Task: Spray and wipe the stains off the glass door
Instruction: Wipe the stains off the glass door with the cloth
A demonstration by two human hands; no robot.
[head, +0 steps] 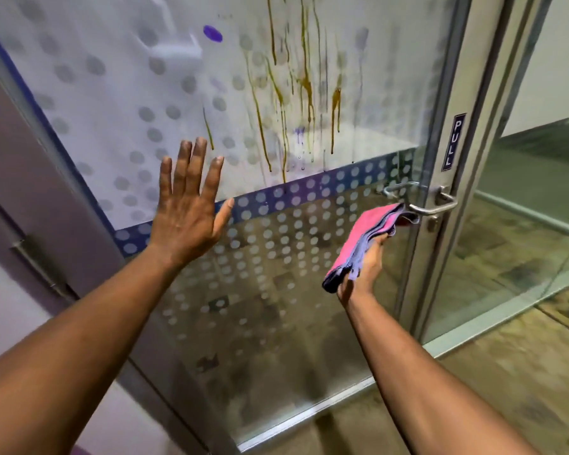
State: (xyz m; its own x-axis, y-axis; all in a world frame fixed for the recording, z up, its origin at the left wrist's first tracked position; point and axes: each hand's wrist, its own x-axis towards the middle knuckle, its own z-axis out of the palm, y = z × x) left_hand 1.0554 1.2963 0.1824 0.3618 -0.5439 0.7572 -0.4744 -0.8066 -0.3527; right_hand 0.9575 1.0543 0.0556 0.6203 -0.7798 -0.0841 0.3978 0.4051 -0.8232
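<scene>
Right grip (362, 261) pinching folded pink cloth (365, 239) (soft, limp; bunch it); left hand (186, 211) splayed flat, empty, against glass door (276, 257); stains (296, 93) upper centre.

Your left hand (186, 211) is spread flat at the glass door (309, 257), covering the blue dotted band (309, 188) at its left end. To its right the pane lies bare across to the brown drip stains (296, 93), so a hand can pass there. Your right hand (363, 267) grips the folded pink cloth (365, 241) just below the metal door handle (421, 200); the cloth's upper corner sits at the handle, which juts out and blocks travel along the right frame (440, 126).
</scene>
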